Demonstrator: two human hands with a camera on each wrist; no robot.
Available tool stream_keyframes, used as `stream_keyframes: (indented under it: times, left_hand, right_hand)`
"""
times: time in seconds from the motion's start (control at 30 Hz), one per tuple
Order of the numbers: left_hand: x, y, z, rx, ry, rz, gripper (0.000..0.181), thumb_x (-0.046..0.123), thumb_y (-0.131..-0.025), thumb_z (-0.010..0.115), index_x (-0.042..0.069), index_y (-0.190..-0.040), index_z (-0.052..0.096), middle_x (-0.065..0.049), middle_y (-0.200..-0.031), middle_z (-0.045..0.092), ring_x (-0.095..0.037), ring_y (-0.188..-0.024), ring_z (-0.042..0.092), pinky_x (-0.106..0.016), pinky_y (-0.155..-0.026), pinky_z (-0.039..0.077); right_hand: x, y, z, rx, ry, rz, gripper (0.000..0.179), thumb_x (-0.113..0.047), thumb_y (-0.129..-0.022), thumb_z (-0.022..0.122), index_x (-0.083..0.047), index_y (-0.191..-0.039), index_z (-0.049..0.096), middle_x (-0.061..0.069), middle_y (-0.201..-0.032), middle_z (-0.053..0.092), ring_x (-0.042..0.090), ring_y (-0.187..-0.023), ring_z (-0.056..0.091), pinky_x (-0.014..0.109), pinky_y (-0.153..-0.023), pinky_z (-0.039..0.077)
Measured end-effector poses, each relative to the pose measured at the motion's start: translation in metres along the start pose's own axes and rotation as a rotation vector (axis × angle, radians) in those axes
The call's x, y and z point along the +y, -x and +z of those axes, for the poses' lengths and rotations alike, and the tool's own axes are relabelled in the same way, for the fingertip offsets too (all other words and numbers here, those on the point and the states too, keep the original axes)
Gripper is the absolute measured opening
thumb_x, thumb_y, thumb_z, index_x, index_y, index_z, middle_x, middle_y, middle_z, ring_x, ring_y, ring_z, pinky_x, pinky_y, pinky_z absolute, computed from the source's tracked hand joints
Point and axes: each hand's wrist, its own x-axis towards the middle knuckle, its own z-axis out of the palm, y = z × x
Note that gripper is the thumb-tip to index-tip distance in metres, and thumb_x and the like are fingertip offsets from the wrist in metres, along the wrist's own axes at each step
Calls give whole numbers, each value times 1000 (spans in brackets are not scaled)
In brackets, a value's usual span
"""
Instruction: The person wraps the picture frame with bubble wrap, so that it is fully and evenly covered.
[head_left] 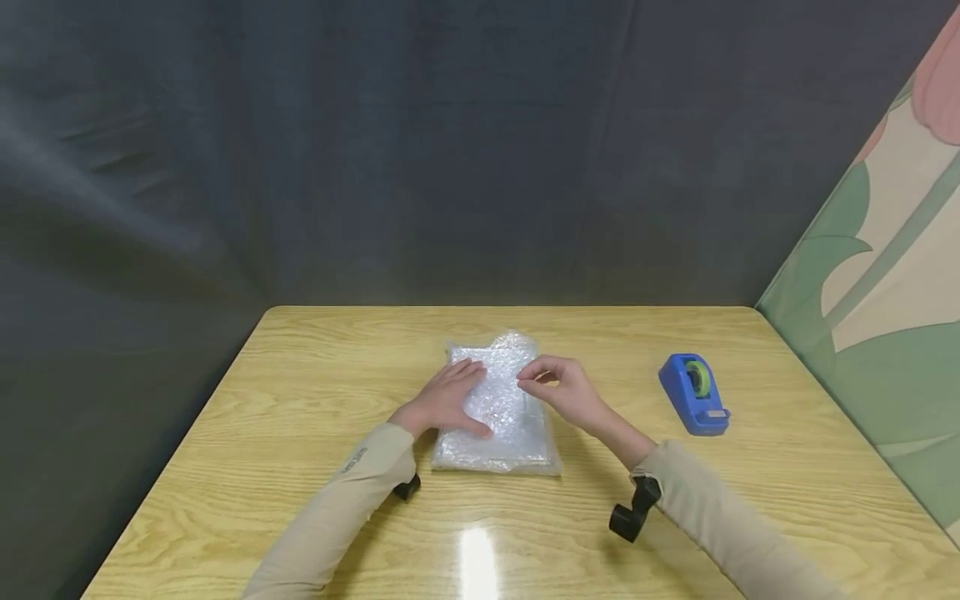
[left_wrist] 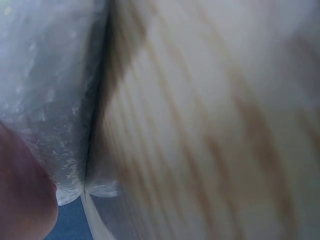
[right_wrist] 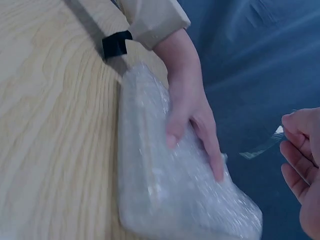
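A flat, bubble-wrapped package [head_left: 502, 417] lies on the table, its wrap crinkled and see-through. My left hand [head_left: 450, 396] rests on its left side with fingers spread and straight, the thumb [right_wrist: 176, 131] stretched across the top. Over the package's right edge, my right hand [head_left: 566, 390] pinches a short strip of clear tape [right_wrist: 262, 149] between thumb and fingertips. In the right wrist view the strip hangs from those fingertips, apart from the wrap. The left wrist view shows the side of the package [left_wrist: 45, 100] close up, with part of the left hand [left_wrist: 25, 190] against it.
A blue tape dispenser [head_left: 693, 396] with a green-rimmed roll stands to the right on the wooden table [head_left: 300, 392]. Dark sheeting [head_left: 450, 167] hangs behind and to the left. A flower-patterned cloth [head_left: 885, 275] borders the right side.
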Motion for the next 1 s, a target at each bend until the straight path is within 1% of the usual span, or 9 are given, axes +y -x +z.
stream_keyframes:
  times: [0.03,0.13,0.2,0.37,0.5,0.63,0.73,0.83,1.0]
  left_hand:
    - [0,0,0,-3,-1,-3,109,66,-63,66,8,-144,21,-4,-151,14,-22,-139,4,-37,-113,1]
    - [0,0,0,-3,-1,-7,110,67,-63,65,9,-145,20,-3,-151,13,-21,-139,3,-37,-113,0]
    - [0,0,0,2,4,-4,110,67,-63,65,9,-145,20,-3,-151,13,-22,-139,4,-38,-113,0]
    - [3,2,-3,13,11,13,108,65,-64,66,7,-144,23,-6,-150,16,-24,-139,6,-39,-113,2]
    - [3,3,-4,4,3,2,108,65,-63,66,7,-144,23,-5,-151,16,-24,-139,6,-39,-113,2]
    - [3,3,-4,-4,4,-7,109,66,-63,66,9,-144,21,-4,-151,14,-23,-139,5,-39,-112,1]
    - [3,3,-3,-8,1,-10,110,67,-63,66,9,-145,20,-4,-151,13,-22,-139,4,-38,-112,0]
    - [2,2,-2,-7,-5,-10,109,66,-63,66,9,-145,20,-3,-151,13,-21,-139,4,-38,-112,1]
    - [2,2,-2,-6,-2,-11,109,65,-64,66,9,-145,19,-3,-151,13,-21,-139,4,-38,-112,1]
  right_hand:
    - [4,-3,5,3,-5,-5,7,-2,-81,65,4,-86,66,10,-85,66,11,-81,59,29,-75,51]
    - [5,-8,18,18,-17,-4,8,-1,-80,65,5,-85,67,12,-84,66,12,-79,59,28,-74,51]
    - [6,-11,25,34,-25,15,9,-2,-80,66,5,-86,67,13,-84,67,12,-79,59,26,-73,51]
    - [12,-15,41,73,-84,89,12,-2,-81,65,7,-89,67,16,-86,67,12,-79,60,21,-70,51]
    - [21,-17,51,132,-110,123,12,0,-80,65,8,-89,66,18,-87,66,10,-77,59,19,-70,51]
    - [27,-18,58,205,-132,148,10,4,-78,64,9,-87,66,20,-86,66,8,-73,58,17,-69,50]
    - [32,-19,62,242,-152,180,10,6,-77,63,10,-86,65,21,-85,66,8,-70,57,15,-65,49]
    - [37,-21,65,261,-152,207,9,6,-77,64,11,-85,65,21,-84,66,10,-69,57,14,-63,47]
    - [41,-24,66,267,-114,220,10,5,-77,65,10,-85,66,21,-85,66,21,-74,60,16,-65,48]
